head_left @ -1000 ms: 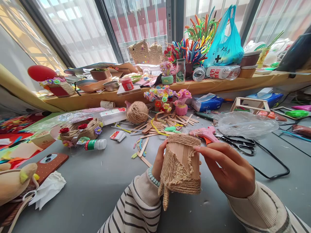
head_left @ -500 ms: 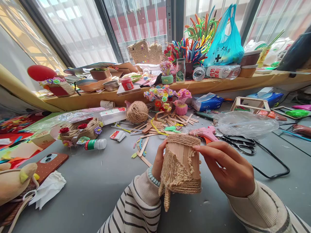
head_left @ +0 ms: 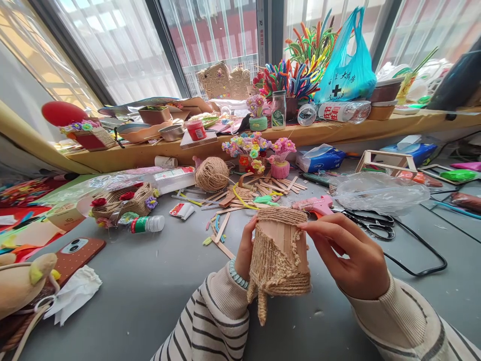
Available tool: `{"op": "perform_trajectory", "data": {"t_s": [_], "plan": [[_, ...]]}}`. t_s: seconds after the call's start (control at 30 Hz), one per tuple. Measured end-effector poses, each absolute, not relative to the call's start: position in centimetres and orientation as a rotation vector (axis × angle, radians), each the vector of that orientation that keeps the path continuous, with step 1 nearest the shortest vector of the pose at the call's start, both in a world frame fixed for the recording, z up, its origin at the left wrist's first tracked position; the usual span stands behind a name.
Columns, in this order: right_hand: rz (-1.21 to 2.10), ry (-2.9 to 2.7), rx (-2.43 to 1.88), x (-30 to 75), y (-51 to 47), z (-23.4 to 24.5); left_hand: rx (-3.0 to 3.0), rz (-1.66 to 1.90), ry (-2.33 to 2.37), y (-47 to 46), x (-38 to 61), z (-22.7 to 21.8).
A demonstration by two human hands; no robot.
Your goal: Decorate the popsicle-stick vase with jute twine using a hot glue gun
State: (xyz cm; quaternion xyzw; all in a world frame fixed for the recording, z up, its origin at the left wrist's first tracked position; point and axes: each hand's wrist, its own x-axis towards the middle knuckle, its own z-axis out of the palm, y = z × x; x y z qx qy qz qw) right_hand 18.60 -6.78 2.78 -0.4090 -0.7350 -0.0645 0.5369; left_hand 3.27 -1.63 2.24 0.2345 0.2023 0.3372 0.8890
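My left hand (head_left: 246, 245) is wrapped round the side of a small craft house (head_left: 280, 250) made of wooden sticks and partly covered in jute twine. The house is held tilted above the table, with twine-wrapped legs pointing down toward me. Bare wood shows on its face between the twine-covered areas. A bumpy strip of jute twine (head_left: 295, 245) runs up the right of this bare part. At its upper end, the thumb and forefinger of my right hand (head_left: 351, 250) are pinched together on the twine. Just behind the house lies a pink glue gun (head_left: 313, 204).
Black scissors (head_left: 370, 220) and a black cable (head_left: 432, 268) lie to the right, near a clear plastic bag (head_left: 379, 193). Wooden sticks (head_left: 225, 223) and a twine ball (head_left: 211, 174) are further back. At left are a phone (head_left: 80, 255), crumpled tissue (head_left: 75, 293) and a small bottle (head_left: 148, 223).
The craft house has tipped slightly, its lower part shifting up a little. My right hand has moved slightly left and up with it, still pinching at the same spot.
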Motion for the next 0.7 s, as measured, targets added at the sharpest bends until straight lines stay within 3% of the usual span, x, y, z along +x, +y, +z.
{"op": "perform_trajectory", "data": {"t_s": [0.7], "plan": [[-0.253,-1.746,-0.995,18.70,-6.84,2.25,0.469,0.674,0.379,-1.80,3.37,2.30]]}}
